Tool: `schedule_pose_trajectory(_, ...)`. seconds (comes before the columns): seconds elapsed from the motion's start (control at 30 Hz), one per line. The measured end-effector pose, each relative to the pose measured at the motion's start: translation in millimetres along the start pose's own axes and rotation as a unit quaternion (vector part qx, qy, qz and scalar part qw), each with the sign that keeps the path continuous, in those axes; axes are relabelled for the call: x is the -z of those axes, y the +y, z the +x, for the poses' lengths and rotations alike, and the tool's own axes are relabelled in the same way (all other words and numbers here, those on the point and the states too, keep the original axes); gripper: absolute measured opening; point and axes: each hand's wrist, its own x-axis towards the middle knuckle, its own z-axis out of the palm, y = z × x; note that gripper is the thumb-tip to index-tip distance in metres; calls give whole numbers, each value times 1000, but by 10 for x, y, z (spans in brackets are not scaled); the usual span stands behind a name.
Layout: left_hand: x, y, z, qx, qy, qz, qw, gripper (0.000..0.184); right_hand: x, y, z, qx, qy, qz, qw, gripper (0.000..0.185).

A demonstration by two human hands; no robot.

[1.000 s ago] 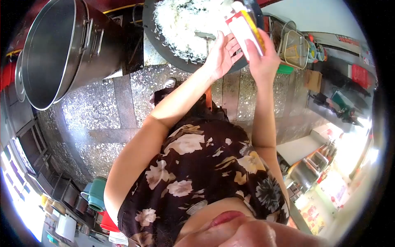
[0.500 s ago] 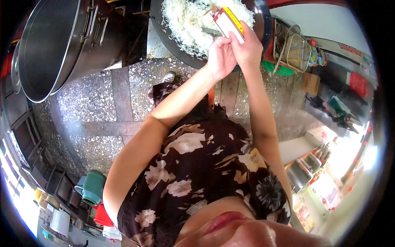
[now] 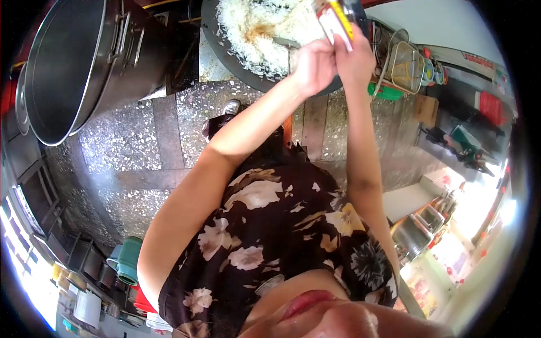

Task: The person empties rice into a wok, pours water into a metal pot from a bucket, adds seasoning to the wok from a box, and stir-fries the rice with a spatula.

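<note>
My right hand point(image 3: 359, 61) grips a small white, red and yellow seasoning box point(image 3: 336, 25), tilted over the wok point(image 3: 218, 55). Beside it, my left hand point(image 3: 314, 66) is curled palm-up against the right hand; what its fingers hold, if anything, is hidden. White shredded or grain-like food, probably rice point(image 3: 239, 48), heaps up in the wok. A patch of brown powder point(image 3: 259, 34) lies on it. A metal spatula blade point(image 3: 286, 41) rests in the food, with its shaft running back under my left wrist.
A tall metal pot point(image 3: 107, 73) stands at the left. Wire strainers point(image 3: 407, 67) hang over a green container point(image 3: 387, 92) at the right. A cardboard box point(image 3: 426, 110) sits further right. Behind on the left is a green jug point(image 3: 128, 260). The floor point(image 3: 127, 129) is speckled stone.
Both hands and the box have moved right and slightly forward. More brown powder shows on the white food where the box hung before.
</note>
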Motion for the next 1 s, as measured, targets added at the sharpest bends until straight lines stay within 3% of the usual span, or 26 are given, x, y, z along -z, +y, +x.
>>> schedule_pose_trajectory(0.07, -78, -111, 72, 47, 50, 57, 996, 39, -68, 210, 6, 29, 23, 2, 999, 39)
schedule_pose_trajectory(0.13, -39, -200, 189, 49, 36, 62, 996, 35, 107, 163, 78, 15, 118, 31, 992, 37)
schedule_pose_trajectory(0.2, 15, -299, 288, 38, 115, 51, 991, 34, 228, 115, 103, -12, 143, 55, 988, 37)
schedule_pose_trajectory(0.23, -182, -238, 198, 74, -27, 44, 996, 39, 118, 282, 86, 3, 90, 4, 996, 37)
schedule_pose_trajectory(0.27, -192, -318, 205, 119, 41, 66, 990, 42, 5, 476, 66, 15, 38, -48, 998, 37)
schedule_pose_trajectory(0.33, -265, -365, 215, 96, 21, 90, 991, 36, 114, 453, 143, 30, 64, -36, 997, 40)
schedule_pose_trajectory(0.37, -248, -383, 287, 95, 19, 92, 991, 36, 240, 357, 202, -18, 87, -30, 996, 42)
schedule_pose_trajectory(0.4, -220, -422, 311, 94, 48, 90, 990, 34, 328, 295, 193, -69, 105, -25, 992, 44)
schedule_pose_trajectory(0.47, -148, -493, 325, 97, 79, 89, 988, 32, 208, 442, 206, -53, 147, -8, 988, 43)
schedule_pose_trajectory(0.53, -277, -445, 326, 170, 6, 59, 984, 31, 51, 608, 235, -5, 41, -44, 998, 43)
schedule_pose_trajectory(0.6, -244, -431, 421, 145, -14, 82, 986, 31, 69, 576, 374, 2, 68, -39, 997, 42)
schedule_pose_trajectory(0.67, -248, -420, 428, 72, 75, 45, 994, 33, 213, 349, 462, -21, 187, -31, 982, 38)
schedule_pose_trajectory(0.7, -188, -370, 476, 70, 22, 55, 996, 38, 167, 317, 472, -42, 185, -25, 982, 38)
schedule_pose_trajectory(0.73, -195, -342, 438, 75, 22, 55, 995, 38, 24, 415, 461, 15, 155, -42, 987, 37)
schedule_pose_trajectory(0.8, -238, -246, 450, 114, -7, 67, 991, 41, -86, 436, 437, 4, 129, -43, 991, 37)
schedule_pose_trajectory(1.0, -229, -2, 285, 75, 7, 39, 996, 46, 206, -166, 366, -77, 177, 108, 975, 39)
